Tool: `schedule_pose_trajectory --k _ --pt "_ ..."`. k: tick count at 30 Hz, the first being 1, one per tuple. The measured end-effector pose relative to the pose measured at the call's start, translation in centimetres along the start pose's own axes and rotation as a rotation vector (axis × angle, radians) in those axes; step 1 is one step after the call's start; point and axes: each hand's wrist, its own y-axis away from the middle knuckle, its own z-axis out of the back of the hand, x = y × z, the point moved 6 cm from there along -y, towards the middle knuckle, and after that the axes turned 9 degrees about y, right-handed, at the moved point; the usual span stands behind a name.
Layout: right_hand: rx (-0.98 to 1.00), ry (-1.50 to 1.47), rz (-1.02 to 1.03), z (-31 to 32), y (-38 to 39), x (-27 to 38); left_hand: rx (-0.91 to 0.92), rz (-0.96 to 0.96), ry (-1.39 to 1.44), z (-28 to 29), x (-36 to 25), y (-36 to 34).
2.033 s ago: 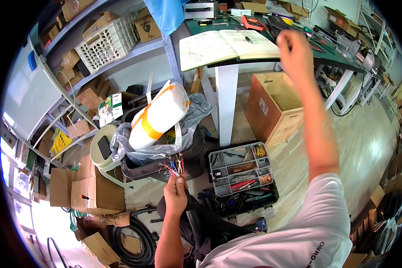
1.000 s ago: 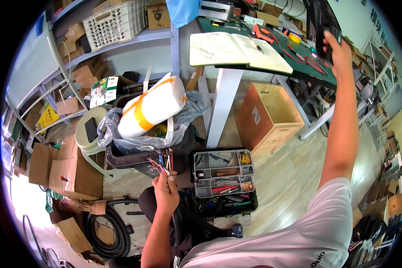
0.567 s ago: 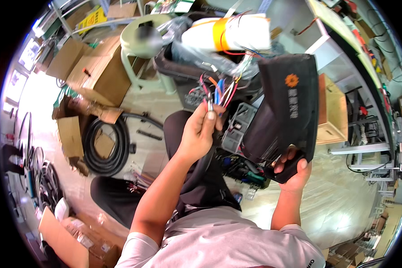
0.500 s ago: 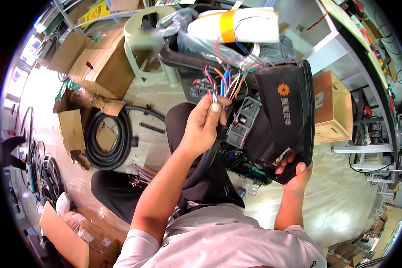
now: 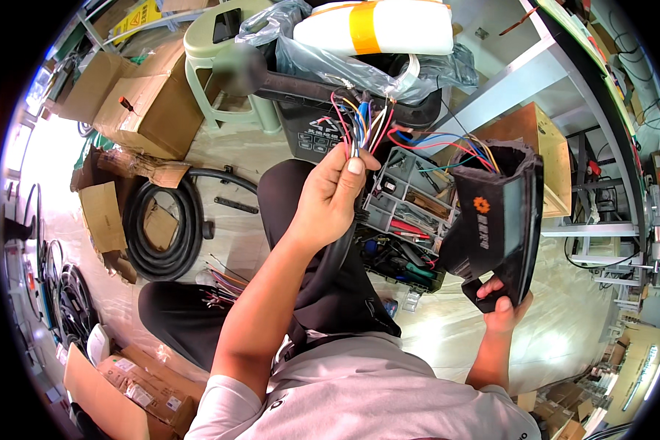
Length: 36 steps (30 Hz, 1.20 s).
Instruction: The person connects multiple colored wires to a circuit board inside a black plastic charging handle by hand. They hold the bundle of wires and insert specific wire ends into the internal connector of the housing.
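My left hand is closed, thumb and fingers pinching a bundle of coloured wires that fan upward. Below that hand, a thick black cable runs down over my leg. On the right, my right hand grips the lower end of a black hollow plastic housing with an orange emblem, its fingers partly inside an opening. The housing stands tilted with its open end up. Thin coloured wires come out of that end and arc left toward the bundle; where they end is hard to make out.
A grey toolbox tray lies between my hands, with pliers and other tools below it. Ahead stand a black bin with a white wrapped roll on top and a green stool. Coiled black hose and cardboard boxes are at left.
My right hand has moved right and turned the housing, so its open end and the wires coming out now show. More of the toolbox is uncovered. My left hand keeps its pinch on the bundle.
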Motion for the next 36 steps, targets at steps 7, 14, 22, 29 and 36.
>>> schedule_pose_trajectory --k 7,14,22,29,36 --pt "0.013 0.216 0.15 -0.7 1.2 -0.1 -0.011 0.018 -0.038 0.1 0.0 0.1" --pt "-0.058 0.262 0.23 -1.2 1.6 0.2 -0.029 -0.023 -0.038 0.1 0.1 0.2" --pt "-0.088 0.483 0.349 -0.6 1.6 0.8 -0.028 0.019 -0.103 0.0 -0.1 0.3" --pt "-0.158 0.54 0.404 -0.4 2.1 0.6 0.013 0.043 -0.188 0.0 -0.2 0.5" --pt "-0.147 0.631 0.553 0.7 2.9 -0.8 0.034 0.031 -0.251 -0.3 -0.4 0.3"
